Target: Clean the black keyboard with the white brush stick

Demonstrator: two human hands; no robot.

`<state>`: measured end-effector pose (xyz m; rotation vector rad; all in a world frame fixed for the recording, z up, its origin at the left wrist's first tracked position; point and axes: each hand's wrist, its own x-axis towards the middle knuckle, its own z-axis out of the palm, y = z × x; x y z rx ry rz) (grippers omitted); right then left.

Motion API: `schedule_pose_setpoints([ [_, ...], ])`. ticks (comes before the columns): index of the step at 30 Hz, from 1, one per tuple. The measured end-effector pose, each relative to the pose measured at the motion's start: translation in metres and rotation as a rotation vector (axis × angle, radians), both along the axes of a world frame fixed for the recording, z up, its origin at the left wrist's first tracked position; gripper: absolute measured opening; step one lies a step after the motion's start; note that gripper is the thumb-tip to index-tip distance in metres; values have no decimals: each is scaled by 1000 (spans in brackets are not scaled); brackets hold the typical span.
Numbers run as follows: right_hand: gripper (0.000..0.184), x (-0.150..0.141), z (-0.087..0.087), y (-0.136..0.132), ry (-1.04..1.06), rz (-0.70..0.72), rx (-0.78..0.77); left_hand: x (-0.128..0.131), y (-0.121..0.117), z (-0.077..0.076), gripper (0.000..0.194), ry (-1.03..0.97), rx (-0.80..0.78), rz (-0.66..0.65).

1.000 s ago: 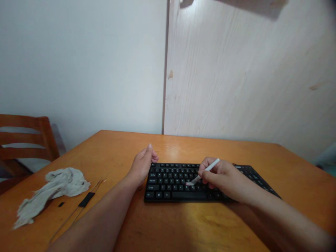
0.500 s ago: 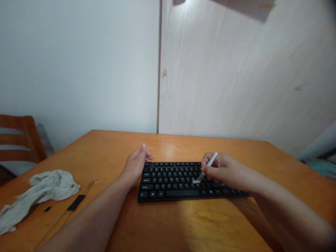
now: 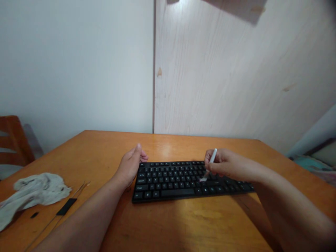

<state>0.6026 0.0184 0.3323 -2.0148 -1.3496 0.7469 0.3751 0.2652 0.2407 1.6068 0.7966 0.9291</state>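
Observation:
A black computer keyboard [image 3: 162,187] lies on the table in front of me, its long side facing me. My right hand [image 3: 223,162] is over the right-middle of the keys, pinching a slim white stick-like tool [image 3: 211,164]. The tool's pale flat tip touches the keys. My left hand [image 3: 130,166] rests by the keyboard's far left corner, its fingers curled and thumb up. It holds nothing I can see. My right hand hides a few keys.
The orange wooden table [image 3: 168,143] bears a crumpled grey cloth [image 3: 34,190], a black strip [image 3: 66,206] with thin rods, and a small black piece [image 3: 34,215]. A wooden chair [image 3: 13,140] stands at left. A wall and pale wooden panel rise behind the table.
My view has turned, shifting the scene left in the frame. The white tool's tip has moved rightward along the keys, and the tool stands more upright. My left hand stays by the keyboard's corner.

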Motion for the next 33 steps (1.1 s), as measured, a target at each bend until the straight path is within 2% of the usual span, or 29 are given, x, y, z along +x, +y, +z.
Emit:
schedule_pose_setpoints([
  [10,7,7,12,-5,-79,3,-53,0,-3,4,62,17,-9,10],
  [19,6,20,14,-12,-193,35,-67,0,-3,5,61,13,-16,13],
  [27,9,28,20,-17,-263,-27,-67,0,-1,2,61,9,-4,2],
  [30,8,23,24,-18,-199,-43,-2,0,-1,2,61,9,0,0],
  [33,6,11,25,-14,-42,38,36,0,-2,3,60,14,1,-4],
])
